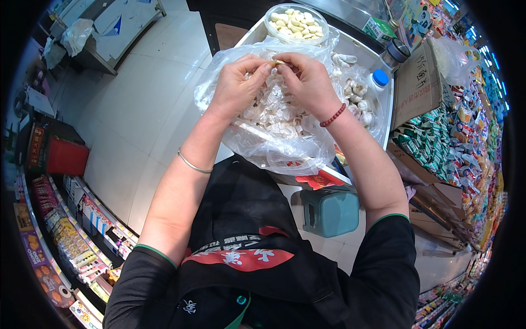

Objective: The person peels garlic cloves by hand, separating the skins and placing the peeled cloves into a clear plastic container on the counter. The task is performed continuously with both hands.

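Observation:
My left hand (242, 84) and my right hand (306, 80) meet at the fingertips, pinching a small garlic clove (278, 62) between them. The clove is mostly hidden by my fingers. Beneath both hands, a clear plastic bag (283, 154) lies spread open, filled with papery garlic skins (275, 109). Beyond it stands a round plastic tub (269, 25) of peeled garlic cloves (294, 24). Whole garlic bulbs (359, 98) lie in a second clear bag, right of my right hand.
A blue-capped white bottle (379, 79) and a dark-lidded jar (396, 52) stand at the right. Further right is a cardboard box (419, 82) beside green snack packets (427, 142). A teal plastic stool (337, 214) stands below the white-edged table. Snack shelves (70, 242) curve along the lower left.

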Demonstrator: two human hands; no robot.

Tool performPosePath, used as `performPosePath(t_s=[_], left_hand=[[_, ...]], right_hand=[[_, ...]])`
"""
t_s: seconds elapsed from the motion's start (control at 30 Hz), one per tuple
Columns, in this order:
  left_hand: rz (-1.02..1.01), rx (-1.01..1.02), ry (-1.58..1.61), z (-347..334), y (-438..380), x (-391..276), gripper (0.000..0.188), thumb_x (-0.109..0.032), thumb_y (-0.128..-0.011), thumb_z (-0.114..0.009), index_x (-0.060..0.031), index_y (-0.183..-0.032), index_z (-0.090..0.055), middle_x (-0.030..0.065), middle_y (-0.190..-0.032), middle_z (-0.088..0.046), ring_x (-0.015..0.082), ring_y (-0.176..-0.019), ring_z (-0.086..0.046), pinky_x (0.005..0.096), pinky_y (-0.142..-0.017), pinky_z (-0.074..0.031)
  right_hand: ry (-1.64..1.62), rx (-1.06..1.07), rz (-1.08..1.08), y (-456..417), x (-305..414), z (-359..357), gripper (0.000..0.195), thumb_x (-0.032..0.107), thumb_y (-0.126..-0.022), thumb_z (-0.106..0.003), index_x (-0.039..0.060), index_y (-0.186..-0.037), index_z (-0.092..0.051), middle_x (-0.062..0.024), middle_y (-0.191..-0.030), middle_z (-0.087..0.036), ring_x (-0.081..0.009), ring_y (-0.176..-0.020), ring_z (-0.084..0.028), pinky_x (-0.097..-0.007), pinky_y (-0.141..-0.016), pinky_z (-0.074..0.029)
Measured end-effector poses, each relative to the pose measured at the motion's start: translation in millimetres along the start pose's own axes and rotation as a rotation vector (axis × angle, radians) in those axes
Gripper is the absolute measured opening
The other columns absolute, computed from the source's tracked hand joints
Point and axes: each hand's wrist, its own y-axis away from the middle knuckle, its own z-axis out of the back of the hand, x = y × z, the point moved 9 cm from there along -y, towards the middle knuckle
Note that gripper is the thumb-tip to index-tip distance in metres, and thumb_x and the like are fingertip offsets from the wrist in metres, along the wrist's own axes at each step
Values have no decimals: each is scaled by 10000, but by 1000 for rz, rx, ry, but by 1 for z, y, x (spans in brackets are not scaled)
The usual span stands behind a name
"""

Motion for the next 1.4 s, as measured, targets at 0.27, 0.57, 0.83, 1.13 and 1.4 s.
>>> performPosePath(t_s=[0.27, 0.57, 0.83, 1.13, 1.4], left_hand=[[3, -18, 2, 3, 1, -2, 182, -138, -949, -656, 23, -993, -727, 6, -863, -634, 62, -720, -549, 218, -637, -436], [13, -124, -14, 11, 1, 3, 175, -132, -924, -672, 35, -918, -723, 4, -828, -646, 72, -727, -577, 223, -644, -454], [10, -69, 133, 4, 1, -2, 210, -184, -956, -669, 5, -1023, -732, -12, -874, -642, 38, -709, -564, 188, -608, -438], [-81, -12, 87, 1, -1, -5, 209, -159, -966, -653, 31, -1017, -723, 15, -890, -627, 67, -725, -569, 212, -630, -453], [-114, -51, 15, 4, 0, -8, 150, -107, -936, -664, 29, -947, -725, 12, -853, -645, 80, -736, -572, 237, -669, -453]], right_hand=[[31, 26, 39, 0, 9, 0, 185, 110, -904, -621, 12, -1045, -690, -187, -900, -702, -340, -808, -688, -393, -733, -541], [-225, -31, -46, 0, -4, -1, 195, 122, -940, -629, 13, -1093, -681, -117, -918, -712, -197, -788, -699, -300, -696, -535], [-335, -18, -64, -4, -6, 4, 207, 88, -934, -645, -2, -1112, -699, -67, -935, -719, -110, -797, -666, -247, -709, -532], [-221, 3, -42, -1, -2, 0, 210, 85, -917, -653, -10, -1099, -698, -116, -941, -731, -142, -817, -693, -265, -735, -548], [-208, 33, -78, 0, -1, -1, 214, 88, -913, -655, 3, -1105, -698, -114, -941, -723, -147, -790, -685, -269, -718, -544]])
